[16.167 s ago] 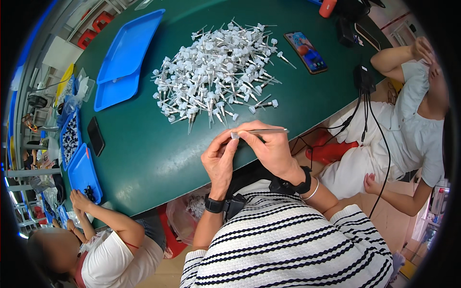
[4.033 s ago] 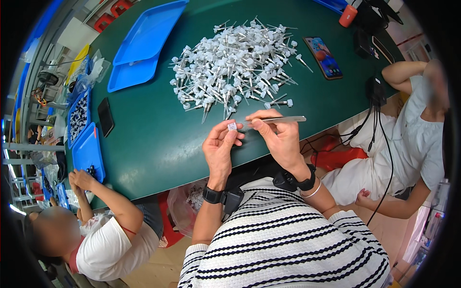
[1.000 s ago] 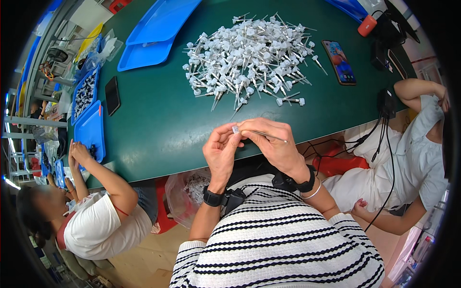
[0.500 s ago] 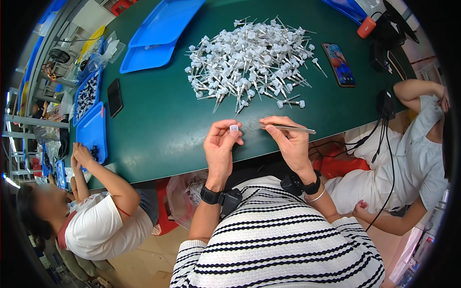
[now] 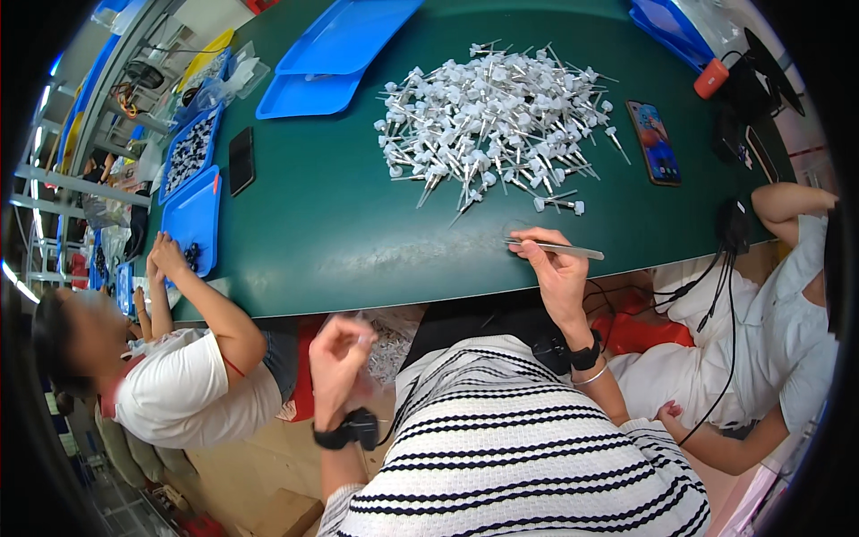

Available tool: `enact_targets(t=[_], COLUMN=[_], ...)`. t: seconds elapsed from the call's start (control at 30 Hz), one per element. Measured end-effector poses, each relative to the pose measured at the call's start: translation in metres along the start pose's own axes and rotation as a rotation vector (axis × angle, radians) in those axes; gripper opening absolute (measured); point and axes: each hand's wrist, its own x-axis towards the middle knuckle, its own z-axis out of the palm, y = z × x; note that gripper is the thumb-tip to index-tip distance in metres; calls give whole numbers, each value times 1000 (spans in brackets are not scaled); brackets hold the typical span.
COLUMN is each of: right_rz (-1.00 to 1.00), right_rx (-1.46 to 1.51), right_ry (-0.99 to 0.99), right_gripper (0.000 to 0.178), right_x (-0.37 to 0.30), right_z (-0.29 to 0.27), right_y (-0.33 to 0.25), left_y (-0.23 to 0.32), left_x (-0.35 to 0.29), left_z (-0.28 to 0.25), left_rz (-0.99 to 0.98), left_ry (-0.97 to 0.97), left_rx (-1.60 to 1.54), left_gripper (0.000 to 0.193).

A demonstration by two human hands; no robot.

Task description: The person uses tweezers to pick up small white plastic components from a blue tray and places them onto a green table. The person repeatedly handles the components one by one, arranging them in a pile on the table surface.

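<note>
My right hand (image 5: 557,273) rests at the near edge of the green table (image 5: 340,233) and grips thin metal tweezers (image 5: 559,249), which lie almost level with their tips pointing left. My left hand (image 5: 338,351) has dropped below the table edge, fingers bunched, above a clear plastic bag (image 5: 386,338) of small white parts beside my lap. Whether it holds a part is not visible. A big pile of white plastic pieces with metal pins (image 5: 492,116) lies on the table beyond my right hand.
Two stacked blue trays (image 5: 344,54) sit at the far left of the pile. A phone (image 5: 656,143) lies to the right and a black phone (image 5: 241,159) to the left. A person at the left works over a blue tray (image 5: 192,219). Another person sits at the right, near cables (image 5: 716,268).
My left hand, which held a small white part up by the tweezers, has moved down off the table to the bag. My right hand stays at the table edge with the tweezers.
</note>
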Motion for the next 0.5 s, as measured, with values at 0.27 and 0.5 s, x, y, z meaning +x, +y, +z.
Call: enact_targets(t=[0.27, 0.5], right_rz=[9, -40], right_rx=[-50, -211], right_ry=[-40, 102], right_gripper=[12, 15], right_x=[-1, -6], right_z=[7, 0], right_y=[3, 9], left_y=[36, 26], left_x=[15, 158], left_z=[41, 165], left_rz=[339, 885], left_ry=[221, 16], left_rx=[644, 988], left_gripper=[22, 29])
